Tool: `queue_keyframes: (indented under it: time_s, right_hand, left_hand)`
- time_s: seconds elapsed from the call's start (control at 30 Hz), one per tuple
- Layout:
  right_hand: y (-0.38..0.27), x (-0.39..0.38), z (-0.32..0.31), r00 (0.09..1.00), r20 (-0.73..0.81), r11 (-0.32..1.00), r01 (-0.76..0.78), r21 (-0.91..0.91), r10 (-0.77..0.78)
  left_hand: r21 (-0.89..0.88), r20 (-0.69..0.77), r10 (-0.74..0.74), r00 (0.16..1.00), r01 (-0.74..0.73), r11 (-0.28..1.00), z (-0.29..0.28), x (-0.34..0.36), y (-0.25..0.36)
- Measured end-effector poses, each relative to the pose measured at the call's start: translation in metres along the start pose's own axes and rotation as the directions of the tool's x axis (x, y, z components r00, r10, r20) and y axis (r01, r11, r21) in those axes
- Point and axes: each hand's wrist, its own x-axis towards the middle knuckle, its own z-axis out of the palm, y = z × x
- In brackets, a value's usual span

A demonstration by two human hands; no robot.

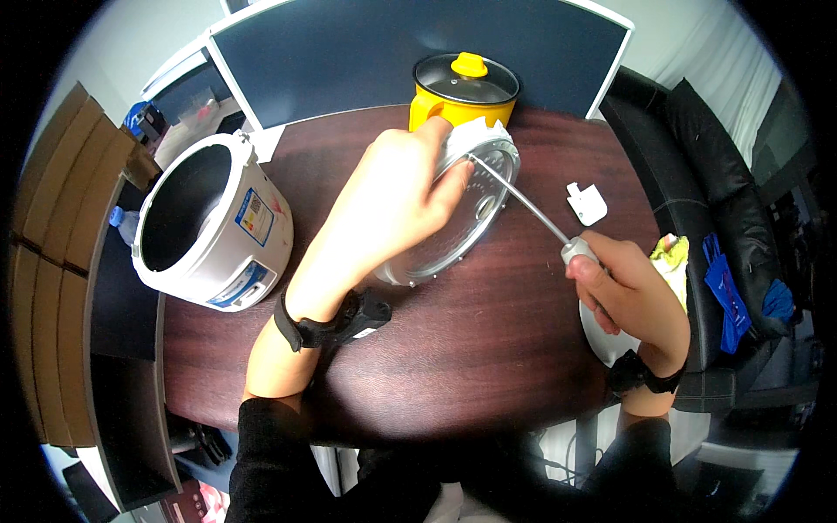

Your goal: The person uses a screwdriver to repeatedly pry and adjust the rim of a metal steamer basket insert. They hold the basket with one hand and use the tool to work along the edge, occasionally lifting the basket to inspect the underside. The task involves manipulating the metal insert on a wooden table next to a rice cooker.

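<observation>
My left hand [401, 187] grips a round rice cooker lid [484, 231] near its upper edge and tilts it up off the table. The inner face of the lid, metallic with small holes, shows past my fingers. In my right hand [632, 292], closed round the pale handle, is a screwdriver [532, 207]. Its shaft points up and left, and the tip meets the lid's rim close to my left thumb. A small white plastic piece [588, 203] lies on the table above my right hand. Partly hidden beneath that hand is a white rounded part [602, 336].
The white rice cooker body [277, 218] stands open at the left. At the back, a yellow pot [501, 113] with a glass lid sits before a dark divider [349, 57]. A yellow-green packet [673, 266] is at the right edge of the brown table [453, 366], beside a black sofa [697, 174].
</observation>
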Motion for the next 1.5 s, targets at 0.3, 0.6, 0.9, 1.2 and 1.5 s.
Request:
queue_keyframes:
  time_s: [0.3, 0.6, 0.9, 1.2, 1.5]
  right_hand:
    - [0.020, -0.002, 0.036, 0.926, 0.349, 0.358, -0.280, 0.891, -0.146]
    - [0.011, -0.010, 0.033, 0.985, 0.171, 0.768, -0.115, 0.630, 0.007]
    - [0.010, -0.008, 0.034, 0.989, 0.149, 0.829, -0.080, 0.554, -0.004]
    - [0.026, -0.006, 0.060, 0.862, 0.444, -0.029, -0.464, 0.885, -0.245]
    - [0.028, -0.017, 0.034, 0.968, -0.181, 0.985, 0.172, -0.016, -0.172]
  left_hand:
    - [0.023, 0.016, -0.053, 0.998, 0.052, 0.998, 0.000, -0.001, 0.007]
    - [-0.033, 0.048, -0.055, 0.997, 0.057, 0.998, -0.001, 0.001, 0.005]
    - [-0.036, 0.063, -0.064, 0.996, 0.066, 0.997, -0.003, 0.000, 0.006]
    - [-0.048, 0.044, -0.036, 0.998, 0.038, 0.998, -0.001, 0.001, 0.003]
    - [-0.108, 0.034, -0.023, 0.999, 0.027, 0.994, -0.002, 0.001, -0.002]
